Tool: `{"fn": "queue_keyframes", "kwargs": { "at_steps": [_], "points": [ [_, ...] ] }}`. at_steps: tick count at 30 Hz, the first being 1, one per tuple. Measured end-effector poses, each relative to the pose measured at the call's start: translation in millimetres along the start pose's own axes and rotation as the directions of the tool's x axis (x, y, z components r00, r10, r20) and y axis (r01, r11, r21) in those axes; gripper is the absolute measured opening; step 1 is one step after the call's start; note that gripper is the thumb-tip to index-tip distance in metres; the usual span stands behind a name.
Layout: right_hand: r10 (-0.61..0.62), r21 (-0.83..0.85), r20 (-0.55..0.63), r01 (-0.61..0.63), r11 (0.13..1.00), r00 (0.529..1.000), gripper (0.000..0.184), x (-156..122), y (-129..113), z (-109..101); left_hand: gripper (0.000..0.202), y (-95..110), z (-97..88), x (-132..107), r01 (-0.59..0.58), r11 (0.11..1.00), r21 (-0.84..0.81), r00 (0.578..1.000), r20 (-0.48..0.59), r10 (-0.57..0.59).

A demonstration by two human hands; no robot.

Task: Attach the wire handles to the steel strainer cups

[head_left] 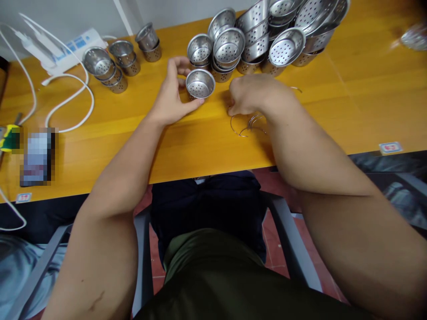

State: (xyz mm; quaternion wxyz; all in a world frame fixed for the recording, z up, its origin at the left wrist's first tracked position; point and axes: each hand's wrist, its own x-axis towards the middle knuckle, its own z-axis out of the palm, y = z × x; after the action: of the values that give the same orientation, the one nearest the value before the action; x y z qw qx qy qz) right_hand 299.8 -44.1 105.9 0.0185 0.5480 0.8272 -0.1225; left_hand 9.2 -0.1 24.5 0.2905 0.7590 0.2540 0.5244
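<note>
My left hand (171,95) curves around a small perforated stainless-steel cup (200,84) with a flared rim. Its thumb presses at the front of the cup and the fingers are at the left and back. To the right, my right hand (248,95) is closed, fingers bent down to the table in a pinch. At its fingertips is a thin metal wire ring (232,126), partly hidden. More curved wires (255,120) lie beneath my right wrist. Right behind both hands stand stacked perforated cups (228,46).
Larger stacked strainer cups (315,18) stand at the back right. Smaller cup stacks (100,64) are at the left, near a white power strip (75,51) with looping white cables (91,100). A blurred-out phone-like object (36,158) and a yellow-green tool (10,138) lie far left.
</note>
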Motion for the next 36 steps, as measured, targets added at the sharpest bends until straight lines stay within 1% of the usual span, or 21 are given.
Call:
{"fn": "queue_keyframes", "kwargs": {
  "at_steps": [2,3,4,6,8,10,12,13,15,17,20,21,23,26,28,30,31,33,36],
  "points": [
    [0.074,-0.105,0.041,-0.069,0.992,0.996,0.029,-3.5,-8.6,-5.2,0.104,6.0,-0.6,-0.5,0.011,0.999,-0.031,1.0,-0.029,-0.012],
    [0.087,-0.127,0.046,-0.081,0.989,0.995,0.029,-5.8,-13.0,-8.6,0.103,8.8,-1.8,-0.6,0.019,1.0,-0.024,0.999,-0.026,-0.02],
    [0.086,-0.115,0.036,-0.081,0.99,0.996,0.03,-7.8,-16.4,-12.0,0.1,11.0,-3.2,-0.5,0.02,1.0,-0.007,1.0,-0.019,-0.02],
    [0.054,0.013,-0.057,-0.054,0.998,0.997,0.034,-9.4,-18.4,-17.1,0.094,12.8,-6.1,0.1,-0.012,0.999,0.033,1.0,-0.007,0.013],
    [0.049,0.232,-0.194,-0.003,0.973,0.98,0.036,-6.9,-14.2,-18.3,0.094,12.9,-7.8,0.9,-0.068,0.996,0.062,0.998,-0.004,0.068],
    [0.081,0.47,-0.288,0.067,0.88,0.954,0.038,-1.7,-7.7,-15.8,0.09,14.0,-7.8,1.2,-0.099,0.992,0.079,0.995,-0.011,0.1],
    [0.095,0.614,-0.3,0.116,0.781,0.949,0.04,3.5,-2.9,-11.5,0.079,17.3,-6.8,1.0,-0.101,0.992,0.077,0.994,-0.021,0.103],
    [0.086,0.654,-0.291,0.132,0.745,0.953,0.04,5.5,-1.7,-9.3,0.073,19.6,-6.2,0.7,-0.097,0.993,0.065,0.995,-0.017,0.098],
    [0.044,0.69,-0.266,0.159,0.706,0.963,0.041,7.8,-1.4,-5.7,0.068,24.3,-5.1,0.2,-0.091,0.996,0.021,0.996,0.006,0.091],
    [-0.015,0.733,-0.25,0.2,0.65,0.968,0.04,9.1,-2.7,-3.2,0.069,28.6,-4.4,-0.1,-0.08,0.996,-0.025,0.996,0.03,0.081],
    [-0.086,0.781,-0.281,0.28,0.558,0.956,0.034,12.7,-3.8,0.0,0.07,31.6,-3.9,0.2,-0.056,0.996,-0.064,0.998,0.021,0.058],
    [-0.094,0.789,-0.302,0.304,0.534,0.949,0.031,14.5,-3.7,1.2,0.07,30.2,-3.8,0.5,-0.048,0.996,-0.071,0.999,0.012,0.048],
    [-0.084,0.783,-0.348,0.339,0.521,0.934,0.025,18.5,-2.4,4.0,0.072,21.4,-3.7,1.5,-0.036,0.995,-0.092,0.999,0.005,0.037],
    [-0.06,0.754,-0.411,0.377,0.538,0.909,0.017,23.9,0.9,9.1,0.08,-6.7,-5.3,3.2,-0.06,0.981,-0.185,0.998,0.019,0.065],
    [-0.057,0.743,-0.448,0.407,0.531,0.892,0.021,27.4,3.4,12.8,0.09,-27.9,-7.8,4.1,-0.068,0.964,-0.258,0.997,0.004,0.071],
    [-0.049,0.74,-0.481,0.435,0.514,0.876,0.025,31.8,5.5,16.4,0.1,-43.1,-10.9,4.6,-0.042,0.952,-0.302,0.999,0.006,0.046],
    [-0.037,0.736,-0.501,0.447,0.508,0.865,0.025,34.5,6.4,17.9,0.103,-47.4,-12.3,4.7,-0.033,0.948,-0.315,0.999,0.017,0.041],
    [0.004,0.719,-0.551,0.473,0.509,0.834,0.024,39.9,7.9,20.0,0.104,-49.7,-14.0,5.3,-0.033,0.942,-0.334,0.997,0.051,0.052],
    [0.052,0.685,-0.622,0.51,0.52,0.782,0.02,43.6,8.6,18.6,0.096,-43.4,-13.6,7.0,-0.011,0.938,-0.348,0.996,0.077,0.04]
  ]
}}
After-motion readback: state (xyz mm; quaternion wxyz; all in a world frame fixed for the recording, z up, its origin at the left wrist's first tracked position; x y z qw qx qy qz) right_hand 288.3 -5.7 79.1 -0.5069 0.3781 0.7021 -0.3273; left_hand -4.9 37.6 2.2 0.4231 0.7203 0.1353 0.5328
